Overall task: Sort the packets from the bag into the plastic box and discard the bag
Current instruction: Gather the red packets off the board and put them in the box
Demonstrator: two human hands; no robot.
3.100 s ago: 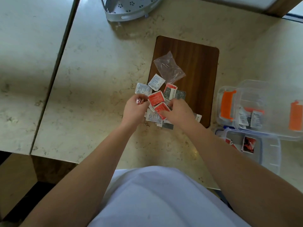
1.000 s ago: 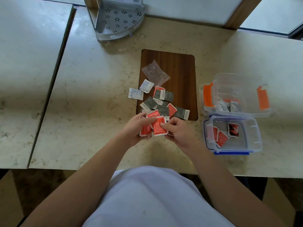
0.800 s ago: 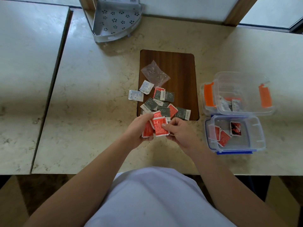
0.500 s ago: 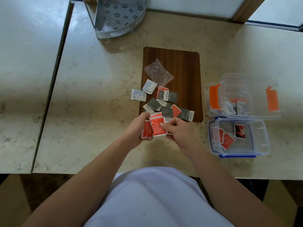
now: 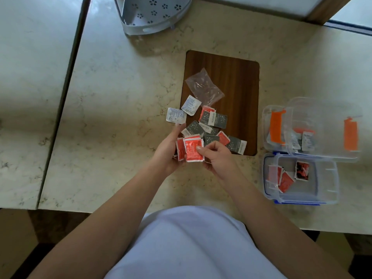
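My left hand (image 5: 166, 153) and my right hand (image 5: 218, 158) together hold a small stack of red packets (image 5: 191, 151) just in front of the wooden board (image 5: 237, 77). A loose heap of grey, red and white packets (image 5: 213, 127) lies on the board's near left corner. Two white packets (image 5: 182, 110) sit at its left edge. The empty clear bag (image 5: 204, 87) lies crumpled on the board behind the heap. To the right, the blue-rimmed plastic box (image 5: 326, 188) holds a few red packets (image 5: 281, 178) and one dark packet (image 5: 302, 171).
A second clear box with orange clips (image 5: 322, 125) stands behind the blue-rimmed one and holds a few white packets. A grey perforated corner rack (image 5: 153, 13) stands at the back. A seam (image 5: 62, 101) divides the marble counter on the left. The counter's front edge is near my body.
Both hands have lifted red packets out of the heap and drawn them toward me into a stack. Over the last second the hands have hardly moved; only the camera shifted.
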